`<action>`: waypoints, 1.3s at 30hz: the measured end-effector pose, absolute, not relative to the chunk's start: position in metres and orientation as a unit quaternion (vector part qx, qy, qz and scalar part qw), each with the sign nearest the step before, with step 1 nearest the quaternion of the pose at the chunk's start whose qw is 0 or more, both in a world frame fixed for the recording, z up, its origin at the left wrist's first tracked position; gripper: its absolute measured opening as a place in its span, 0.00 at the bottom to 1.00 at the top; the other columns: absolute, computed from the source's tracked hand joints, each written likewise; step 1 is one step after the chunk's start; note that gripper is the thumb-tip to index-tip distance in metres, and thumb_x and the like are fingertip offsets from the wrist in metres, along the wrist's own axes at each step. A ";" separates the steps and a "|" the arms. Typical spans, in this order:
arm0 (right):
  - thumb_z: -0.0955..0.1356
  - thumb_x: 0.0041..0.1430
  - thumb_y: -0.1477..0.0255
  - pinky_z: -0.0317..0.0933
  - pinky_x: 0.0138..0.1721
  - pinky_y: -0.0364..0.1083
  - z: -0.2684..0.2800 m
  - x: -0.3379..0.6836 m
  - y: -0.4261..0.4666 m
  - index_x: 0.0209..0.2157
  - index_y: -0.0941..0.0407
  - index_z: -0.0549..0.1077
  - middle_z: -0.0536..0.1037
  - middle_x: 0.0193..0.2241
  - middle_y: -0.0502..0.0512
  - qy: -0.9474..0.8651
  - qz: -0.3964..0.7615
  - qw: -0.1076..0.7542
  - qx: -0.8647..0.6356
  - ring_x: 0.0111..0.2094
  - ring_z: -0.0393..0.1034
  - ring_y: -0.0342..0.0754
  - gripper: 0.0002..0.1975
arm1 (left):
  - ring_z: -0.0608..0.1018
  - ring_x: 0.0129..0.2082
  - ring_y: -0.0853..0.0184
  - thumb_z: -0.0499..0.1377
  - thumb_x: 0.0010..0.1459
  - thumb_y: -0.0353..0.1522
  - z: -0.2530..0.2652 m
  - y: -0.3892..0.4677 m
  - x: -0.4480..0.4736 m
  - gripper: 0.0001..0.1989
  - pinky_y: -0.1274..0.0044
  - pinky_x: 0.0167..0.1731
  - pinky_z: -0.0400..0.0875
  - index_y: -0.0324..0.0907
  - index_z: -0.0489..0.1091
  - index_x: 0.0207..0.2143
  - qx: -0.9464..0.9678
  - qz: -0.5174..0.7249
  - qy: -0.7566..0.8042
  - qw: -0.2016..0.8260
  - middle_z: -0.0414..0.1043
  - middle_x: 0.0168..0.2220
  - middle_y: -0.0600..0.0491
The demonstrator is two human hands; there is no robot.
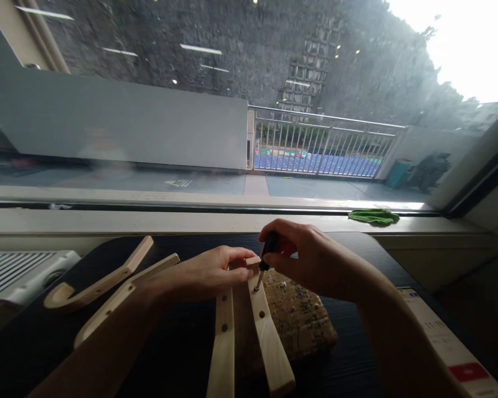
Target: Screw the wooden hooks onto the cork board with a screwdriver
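Note:
My right hand (292,249) is closed around the black handle of a screwdriver (270,243). Its metal shaft slants down to a hole or screw in a pale wooden piece (269,337). My left hand (215,271) grips the far end of that wooden piece between thumb and fingers. A second wooden piece (224,337) with two dark holes runs alongside, just to the left, its far end partly hidden by my left hand. Beneath the right-hand piece lies a worn brown board (300,315) with a speckled, scratched surface.
Two curved wooden pieces, one farther (108,284) and one nearer (126,293), lie at the table's left. A printed sheet (435,331) is at the right edge. On the windowsill rests a green cloth (373,216). A white radiator (25,271) stands left of the black table (182,354).

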State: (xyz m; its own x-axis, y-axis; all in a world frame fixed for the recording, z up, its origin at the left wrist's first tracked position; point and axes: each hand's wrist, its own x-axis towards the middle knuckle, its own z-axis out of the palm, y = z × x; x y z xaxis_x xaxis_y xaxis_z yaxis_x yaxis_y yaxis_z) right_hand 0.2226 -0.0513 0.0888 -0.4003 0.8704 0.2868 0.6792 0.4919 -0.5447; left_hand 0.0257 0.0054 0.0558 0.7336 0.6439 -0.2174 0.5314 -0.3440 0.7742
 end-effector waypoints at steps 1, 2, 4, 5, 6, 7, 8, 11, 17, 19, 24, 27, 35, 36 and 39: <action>0.63 0.55 0.73 0.58 0.31 0.42 0.089 0.222 -0.051 0.41 0.54 0.68 0.73 0.30 0.50 -0.819 0.173 0.274 -0.473 0.30 0.65 0.42 0.11 | 0.72 0.34 0.65 0.49 0.55 0.39 0.056 0.005 0.025 0.16 0.80 0.31 0.62 0.42 0.69 0.40 0.820 0.062 0.360 0.441 0.72 0.35 0.55; 0.63 0.55 0.73 0.58 0.31 0.42 0.089 0.222 -0.051 0.41 0.54 0.68 0.73 0.30 0.50 -0.820 0.173 0.273 -0.473 0.30 0.65 0.42 0.11 | 0.72 0.35 0.64 0.49 0.55 0.39 0.056 0.005 0.025 0.16 0.80 0.31 0.62 0.42 0.69 0.40 0.822 0.061 0.362 0.436 0.72 0.35 0.55; 0.63 0.55 0.73 0.57 0.31 0.42 0.089 0.222 -0.050 0.41 0.54 0.68 0.73 0.30 0.51 -0.820 0.172 0.270 -0.474 0.30 0.65 0.42 0.10 | 0.72 0.35 0.64 0.49 0.55 0.39 0.056 0.005 0.025 0.16 0.80 0.31 0.62 0.42 0.69 0.39 0.824 0.063 0.366 0.427 0.72 0.35 0.55; 0.63 0.55 0.73 0.57 0.30 0.42 0.088 0.222 -0.050 0.41 0.54 0.68 0.72 0.30 0.51 -0.820 0.172 0.270 -0.475 0.30 0.64 0.42 0.10 | 0.72 0.35 0.65 0.49 0.55 0.39 0.056 0.004 0.025 0.16 0.80 0.31 0.62 0.42 0.69 0.39 0.825 0.065 0.368 0.425 0.72 0.35 0.55; 0.63 0.55 0.73 0.57 0.30 0.42 0.088 0.222 -0.050 0.41 0.54 0.68 0.72 0.30 0.51 -0.819 0.172 0.270 -0.476 0.30 0.64 0.42 0.10 | 0.72 0.34 0.65 0.49 0.55 0.39 0.057 0.004 0.025 0.16 0.80 0.30 0.62 0.42 0.69 0.39 0.825 0.069 0.368 0.424 0.72 0.34 0.55; 0.63 0.55 0.72 0.57 0.30 0.42 0.088 0.222 -0.049 0.41 0.54 0.68 0.72 0.30 0.50 -0.819 0.171 0.270 -0.476 0.30 0.64 0.42 0.11 | 0.72 0.35 0.65 0.49 0.55 0.39 0.057 0.003 0.026 0.15 0.81 0.31 0.62 0.42 0.69 0.39 0.824 0.073 0.366 0.426 0.72 0.34 0.55; 0.63 0.55 0.72 0.57 0.29 0.42 0.088 0.223 -0.049 0.41 0.54 0.68 0.72 0.30 0.50 -0.819 0.170 0.270 -0.477 0.30 0.64 0.42 0.11 | 0.72 0.35 0.65 0.49 0.55 0.39 0.059 0.002 0.026 0.15 0.81 0.31 0.62 0.42 0.69 0.40 0.822 0.075 0.365 0.430 0.72 0.35 0.55; 0.63 0.55 0.72 0.57 0.29 0.42 0.087 0.223 -0.048 0.41 0.53 0.68 0.72 0.30 0.50 -0.818 0.169 0.272 -0.478 0.29 0.64 0.42 0.11 | 0.72 0.36 0.64 0.49 0.55 0.38 0.065 -0.002 0.029 0.15 0.81 0.32 0.62 0.42 0.69 0.40 0.816 0.069 0.368 0.441 0.72 0.36 0.55; 0.63 0.54 0.74 0.58 0.31 0.42 0.085 0.221 -0.048 0.43 0.53 0.68 0.73 0.30 0.50 -0.817 0.197 0.281 -0.464 0.31 0.66 0.42 0.13 | 0.68 0.29 0.69 0.49 0.53 0.36 0.073 -0.007 0.032 0.13 0.82 0.27 0.59 0.41 0.69 0.36 0.812 0.069 0.380 0.437 0.67 0.29 0.56; 0.63 0.54 0.74 0.58 0.32 0.42 0.085 0.221 -0.047 0.44 0.53 0.67 0.74 0.31 0.50 -0.818 0.200 0.282 -0.460 0.31 0.66 0.42 0.14 | 0.68 0.29 0.69 0.49 0.53 0.35 0.072 -0.008 0.033 0.12 0.82 0.27 0.58 0.41 0.69 0.35 0.813 0.071 0.374 0.440 0.66 0.28 0.57; 0.62 0.55 0.76 0.58 0.31 0.42 0.086 0.221 -0.048 0.47 0.52 0.65 0.73 0.32 0.51 -0.823 0.186 0.275 -0.461 0.31 0.66 0.42 0.17 | 0.68 0.30 0.68 0.48 0.54 0.37 0.071 -0.006 0.033 0.14 0.80 0.29 0.59 0.41 0.68 0.38 0.817 0.064 0.378 0.431 0.67 0.30 0.55; 0.61 0.56 0.77 0.58 0.31 0.42 0.089 0.221 -0.051 0.46 0.52 0.66 0.73 0.31 0.50 -0.832 0.188 0.263 -0.451 0.30 0.65 0.42 0.16 | 0.66 0.27 0.69 0.48 0.55 0.38 0.070 -0.005 0.032 0.14 0.80 0.26 0.58 0.40 0.69 0.35 0.821 0.055 0.383 0.419 0.65 0.27 0.56; 0.59 0.55 0.81 0.59 0.36 0.42 0.088 0.214 -0.051 0.49 0.53 0.66 0.73 0.40 0.52 -0.842 0.194 0.280 -0.418 0.37 0.66 0.42 0.21 | 0.61 0.23 0.71 0.49 0.54 0.38 0.056 0.000 0.027 0.12 0.82 0.21 0.54 0.43 0.68 0.31 0.822 0.086 0.387 0.409 0.61 0.23 0.58; 0.59 0.55 0.81 0.60 0.37 0.42 0.087 0.213 -0.050 0.50 0.53 0.65 0.73 0.42 0.52 -0.840 0.192 0.286 -0.418 0.38 0.66 0.42 0.21 | 0.62 0.23 0.71 0.49 0.54 0.38 0.055 0.000 0.027 0.12 0.82 0.21 0.54 0.43 0.69 0.31 0.822 0.084 0.389 0.407 0.61 0.24 0.58; 0.60 0.55 0.80 0.60 0.38 0.43 0.085 0.212 -0.048 0.52 0.53 0.64 0.73 0.41 0.52 -0.833 0.183 0.299 -0.429 0.38 0.67 0.43 0.22 | 0.64 0.23 0.71 0.49 0.54 0.39 0.057 -0.001 0.027 0.13 0.82 0.22 0.56 0.42 0.70 0.32 0.827 0.082 0.389 0.398 0.65 0.25 0.57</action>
